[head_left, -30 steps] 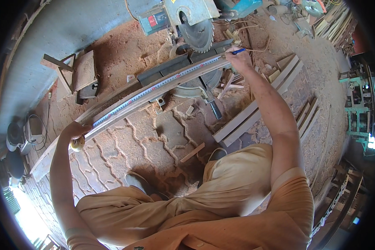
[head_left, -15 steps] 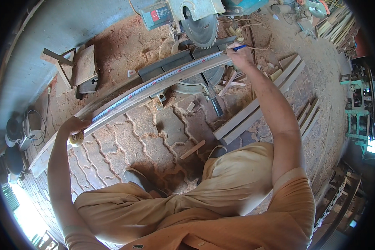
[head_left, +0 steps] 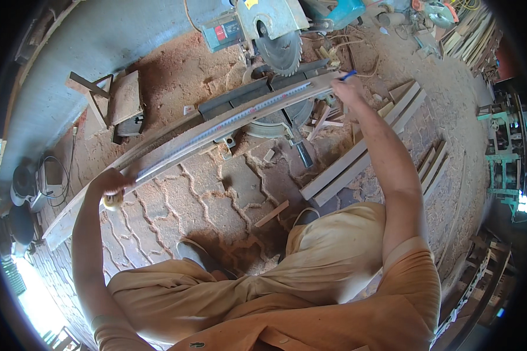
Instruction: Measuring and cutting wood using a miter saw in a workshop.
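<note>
A long wooden plank (head_left: 175, 146) lies across the base of a mitre saw (head_left: 269, 35), running from lower left to upper right. A tape measure blade (head_left: 228, 120) is stretched along its top. My left hand (head_left: 112, 182) grips the yellow tape measure case at the plank's left part. My right hand (head_left: 346, 89) is at the plank's right end, holding a blue pencil (head_left: 348, 75) with its tip on the wood, just right of the saw blade.
Sawdust covers the paved floor. Loose planks (head_left: 363, 152) lie to the right of the saw, offcuts (head_left: 272, 213) near my knees. A small wooden stool (head_left: 120, 99) stands at the left. Machines (head_left: 500, 158) stand at the far right, timber stacks at the upper right.
The view has shifted slightly so the plank and saw sit higher in frame. Both hands stay on the plank's ends, the right hand still at the pencil mark.
</note>
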Tool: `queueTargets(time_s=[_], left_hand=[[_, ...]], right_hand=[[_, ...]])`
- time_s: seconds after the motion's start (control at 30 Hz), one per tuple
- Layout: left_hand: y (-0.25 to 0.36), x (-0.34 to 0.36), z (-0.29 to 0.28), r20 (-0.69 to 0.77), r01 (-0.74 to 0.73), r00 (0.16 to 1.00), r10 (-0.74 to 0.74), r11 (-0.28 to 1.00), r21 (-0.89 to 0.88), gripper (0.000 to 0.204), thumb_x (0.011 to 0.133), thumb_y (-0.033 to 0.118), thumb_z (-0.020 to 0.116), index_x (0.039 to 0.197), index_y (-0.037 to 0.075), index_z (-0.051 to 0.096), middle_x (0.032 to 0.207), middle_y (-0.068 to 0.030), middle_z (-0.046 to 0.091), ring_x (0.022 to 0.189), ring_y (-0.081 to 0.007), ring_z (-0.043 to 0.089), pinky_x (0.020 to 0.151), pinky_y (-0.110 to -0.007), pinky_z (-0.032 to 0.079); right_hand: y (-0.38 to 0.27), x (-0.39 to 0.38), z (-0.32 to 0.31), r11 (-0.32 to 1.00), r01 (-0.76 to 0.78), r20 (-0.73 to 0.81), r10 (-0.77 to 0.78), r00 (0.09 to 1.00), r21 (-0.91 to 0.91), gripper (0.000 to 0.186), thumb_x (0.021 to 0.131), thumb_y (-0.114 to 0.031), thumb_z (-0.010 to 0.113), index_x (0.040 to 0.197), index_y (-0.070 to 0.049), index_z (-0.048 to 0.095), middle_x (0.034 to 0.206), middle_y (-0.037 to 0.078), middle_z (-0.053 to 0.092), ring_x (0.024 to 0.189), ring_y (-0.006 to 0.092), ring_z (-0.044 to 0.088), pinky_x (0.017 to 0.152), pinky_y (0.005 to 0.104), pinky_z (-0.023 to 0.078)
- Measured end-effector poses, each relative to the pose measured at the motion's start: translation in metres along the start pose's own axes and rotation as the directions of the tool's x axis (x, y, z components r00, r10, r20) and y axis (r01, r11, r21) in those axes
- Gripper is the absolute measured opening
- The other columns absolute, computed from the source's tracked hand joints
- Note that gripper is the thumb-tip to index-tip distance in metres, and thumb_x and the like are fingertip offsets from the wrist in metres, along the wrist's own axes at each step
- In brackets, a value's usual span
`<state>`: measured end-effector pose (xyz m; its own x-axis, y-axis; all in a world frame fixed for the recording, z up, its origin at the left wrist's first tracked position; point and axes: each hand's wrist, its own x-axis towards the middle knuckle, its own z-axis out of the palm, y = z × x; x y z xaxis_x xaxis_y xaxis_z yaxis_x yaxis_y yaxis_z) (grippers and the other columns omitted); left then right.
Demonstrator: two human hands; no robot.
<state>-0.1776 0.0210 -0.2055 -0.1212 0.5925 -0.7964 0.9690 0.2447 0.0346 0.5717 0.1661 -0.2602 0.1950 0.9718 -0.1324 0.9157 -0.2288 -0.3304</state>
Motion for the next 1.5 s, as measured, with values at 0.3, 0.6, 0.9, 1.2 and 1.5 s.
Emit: queueTargets(time_s=[0.3,0.6,0.9,1.2,1.5], left_hand=[[0.021,-0.007,0.112,0.467,-0.539,0.827,0.312,0.677,0.502,0.047,0.095,0.054,0.061,0.098,0.010,0.079,0.099,-0.0172,0.074,0.091,-0.0387,0.069,0.086,-0.047,0.054],[-0.020,0.027,0.228,0.146,-0.473,0.879,0.454,0.788,0.393,0.035,0.088,0.038,0.063,0.083,0.007,0.079,0.090,-0.0200,0.074,0.087,-0.0410,0.070,0.081,-0.050,0.056],[-0.104,0.043,0.157,0.000,0.182,0.983,-0.185,0.967,-0.177,0.047,0.086,0.044,0.075,0.074,-0.001,0.073,0.061,-0.0161,0.067,0.048,-0.0269,0.066,0.045,-0.040,0.055],[-0.165,-0.003,0.082,-0.774,0.092,0.633,-0.018,0.994,0.052,0.068,0.071,0.038,0.084,0.123,-0.001,0.063,0.135,-0.0263,0.059,0.129,-0.0410,0.054,0.108,-0.051,0.044],[0.055,0.035,0.081,-0.684,-0.462,0.334,0.648,0.745,0.481,0.049,0.071,0.033,0.085,0.107,0.005,0.065,0.120,-0.0182,0.061,0.116,-0.0383,0.056,0.098,-0.053,0.046]], right_hand=[[0.224,0.030,0.125,0.641,0.301,-0.098,-0.509,0.855,-0.706,0.056,0.098,-0.045,0.051,0.124,0.003,0.067,0.128,0.022,0.067,0.122,0.0392,0.062,0.110,0.0498,0.041],[0.187,0.042,0.105,0.987,0.149,-0.200,-0.157,0.967,-0.058,0.021,0.096,-0.022,0.061,0.102,-0.003,0.070,0.089,0.014,0.072,0.083,0.0285,0.068,0.075,0.0401,0.052],[0.121,0.036,0.083,0.954,-0.199,-0.173,0.240,0.955,0.222,0.030,0.098,-0.032,0.060,0.110,-0.005,0.069,0.097,0.012,0.070,0.086,0.0240,0.066,0.079,0.0398,0.051],[0.125,0.034,0.086,0.963,-0.133,-0.463,0.009,0.886,-0.235,0.042,0.096,-0.057,0.055,0.123,-0.026,0.065,0.113,0.016,0.072,0.104,0.0387,0.067,0.090,0.0483,0.050],[0.015,-0.042,0.062,0.985,0.124,-0.407,-0.164,0.899,-0.123,0.028,0.093,-0.029,0.065,0.118,-0.017,0.065,0.094,0.017,0.071,0.090,0.0411,0.068,0.082,0.0505,0.053]])
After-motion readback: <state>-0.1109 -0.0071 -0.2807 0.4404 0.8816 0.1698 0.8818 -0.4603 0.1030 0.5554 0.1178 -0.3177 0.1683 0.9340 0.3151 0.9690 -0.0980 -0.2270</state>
